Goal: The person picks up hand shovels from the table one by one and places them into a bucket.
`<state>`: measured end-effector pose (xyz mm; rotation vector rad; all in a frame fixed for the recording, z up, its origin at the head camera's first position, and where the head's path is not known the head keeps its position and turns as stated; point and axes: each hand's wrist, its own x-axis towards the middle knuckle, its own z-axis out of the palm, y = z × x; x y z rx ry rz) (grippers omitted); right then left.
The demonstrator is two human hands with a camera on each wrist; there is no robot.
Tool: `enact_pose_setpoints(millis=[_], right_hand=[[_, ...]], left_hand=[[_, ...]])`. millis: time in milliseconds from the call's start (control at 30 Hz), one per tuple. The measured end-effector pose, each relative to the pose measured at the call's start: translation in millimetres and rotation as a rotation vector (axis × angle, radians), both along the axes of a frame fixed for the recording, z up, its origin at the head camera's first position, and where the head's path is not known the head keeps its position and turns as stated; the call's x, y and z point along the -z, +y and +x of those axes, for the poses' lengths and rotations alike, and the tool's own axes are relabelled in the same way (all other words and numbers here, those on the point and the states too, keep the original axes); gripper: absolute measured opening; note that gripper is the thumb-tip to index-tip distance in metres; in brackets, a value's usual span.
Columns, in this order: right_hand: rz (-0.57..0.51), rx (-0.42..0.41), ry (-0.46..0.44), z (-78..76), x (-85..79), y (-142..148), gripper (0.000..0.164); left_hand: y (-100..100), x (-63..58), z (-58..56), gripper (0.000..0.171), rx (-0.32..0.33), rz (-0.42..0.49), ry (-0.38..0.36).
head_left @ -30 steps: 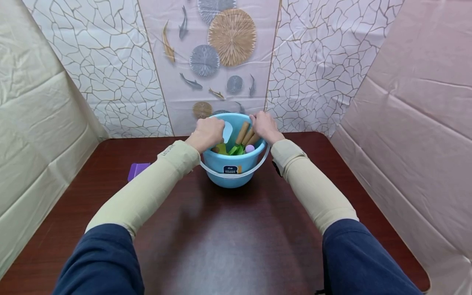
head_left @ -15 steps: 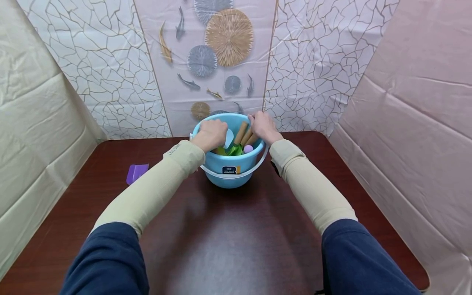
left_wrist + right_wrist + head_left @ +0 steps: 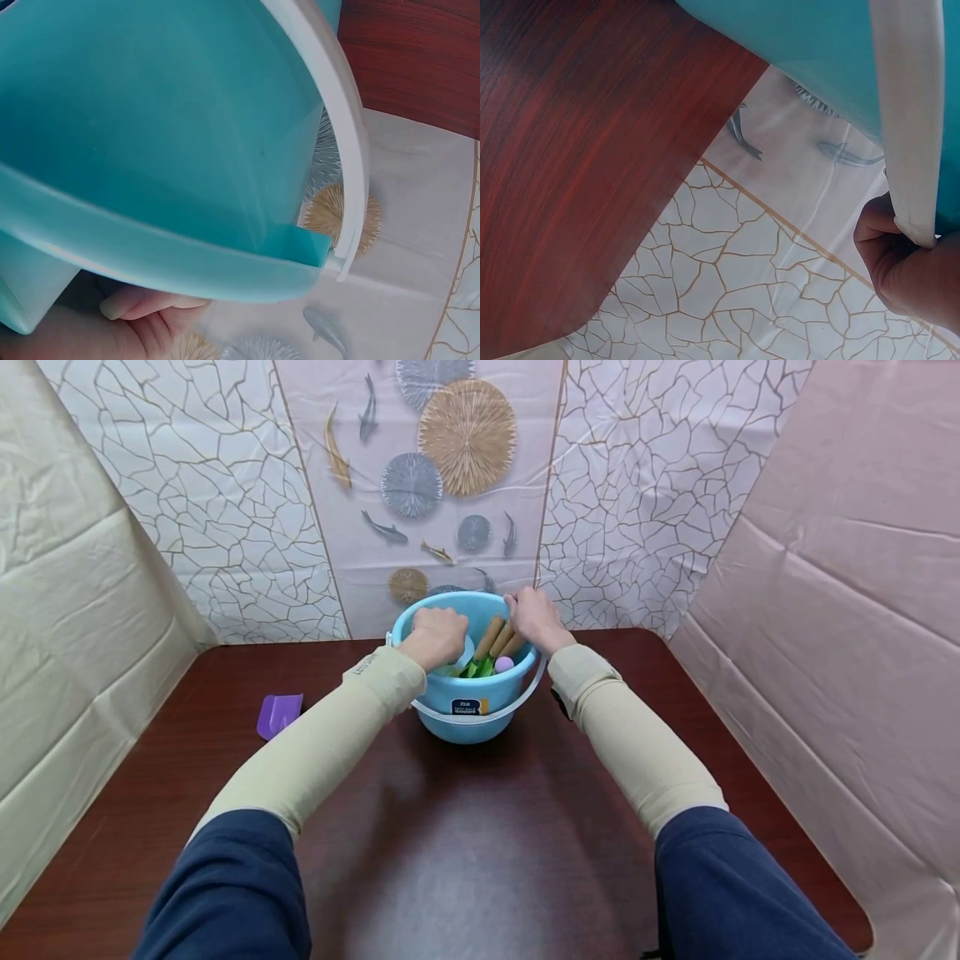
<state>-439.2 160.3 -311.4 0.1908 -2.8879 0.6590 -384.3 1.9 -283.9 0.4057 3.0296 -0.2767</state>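
Observation:
A light blue bucket [image 3: 431,700] with a white handle stands on the table near the back wall. My left hand [image 3: 440,635] reaches over its left side, fingers curled, gripping a light blue toy shovel [image 3: 468,650] whose rounded edge shows beside the knuckles. In the left wrist view that shovel [image 3: 30,281] and the curled fingers lie behind the rim. My right hand [image 3: 534,613] holds the rim at the back right; the right wrist view shows its fingers curled at the handle's end. Inside are wooden-handled tools [image 3: 495,637] with green heads and a lilac round knob [image 3: 504,664].
A purple toy shovel [image 3: 279,715] lies on the dark red table [image 3: 450,860], left of the bucket. Patterned cloth [image 3: 630,510] hangs behind the table, and plain light cloth walls [image 3: 847,610] close in both sides.
My left hand has moved right and slightly down into the bucket, taking the light blue shovel lower. The bucket and the right hand have stayed about where they were.

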Motion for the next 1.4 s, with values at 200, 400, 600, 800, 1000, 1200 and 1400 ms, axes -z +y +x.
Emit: enact_pose_setpoints(millis=[200,400,600,800,1000,1200,1400], right_hand=[[-0.008,-0.002,-0.004,-1.0,2.2,0.6,0.042],[-0.008,0.002,-0.002,-1.2,3.3,0.0,0.042],[-0.002,-0.002,0.007,-0.6,3.1,0.0,0.042],[-0.011,-0.004,0.011,-1.0,1.7,-0.6,0.042],[-0.01,-0.01,0.006,-1.9,1.6,-0.8,0.041],[-0.009,-0.003,0.008,-2.0,1.0,-0.4,0.041],[-0.018,0.006,-0.003,-1.7,0.9,-0.5,0.04]], left_hand=[[3.4,3.0,-0.5,0.017,-0.006,-0.035,-0.008],[6.3,5.8,-1.7,0.018,-0.008,-0.052,-0.014],[9.0,8.2,-3.6,0.017,-0.017,-0.068,-0.012],[10.7,10.3,-4.6,0.018,-0.02,-0.091,0.01],[10.4,13.0,-5.7,0.018,-0.021,-0.098,0.014],[10.9,14.9,-8.7,0.018,-0.025,-0.09,0.019],[12.7,16.3,-12.3,0.018,-0.042,-0.094,-0.007]])
